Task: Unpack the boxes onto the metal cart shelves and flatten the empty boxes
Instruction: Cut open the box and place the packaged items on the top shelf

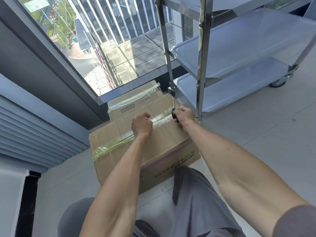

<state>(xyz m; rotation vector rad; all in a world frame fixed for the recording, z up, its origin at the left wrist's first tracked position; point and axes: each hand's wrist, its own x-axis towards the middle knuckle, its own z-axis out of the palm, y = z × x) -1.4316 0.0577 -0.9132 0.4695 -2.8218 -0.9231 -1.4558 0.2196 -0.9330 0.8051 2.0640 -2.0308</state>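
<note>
Nearest the camera, at the bottom of the frame, the person's grey-trousered knees (191,199) bent over a pale tiled floor (256,134), with both bare forearms reaching up toward the centre. A taped cardboard box (164,147) stood on the floor just beyond the knees, its flaps closed and a strip of clear tape (112,146) running along the top seam from lower left to upper right. The left hand (141,124) rested on that seam, its fingers curled into a fist over the tape; whether it pinched the tape could not be told. The right hand (183,115), at the box's upper right corner, had its grip closed around a small dark tool (173,113) set against the tape. A second taped box (136,101) lay directly behind the first, touching it, at mid-frame beneath the window sill. In the upper right stood the metal cart (203,53), its near leg just beside the first box's corner and its shelves (239,48) bare. A large window (111,40) filled the upper left, and a ribbed panel (34,130) occupied the left edge.
</note>
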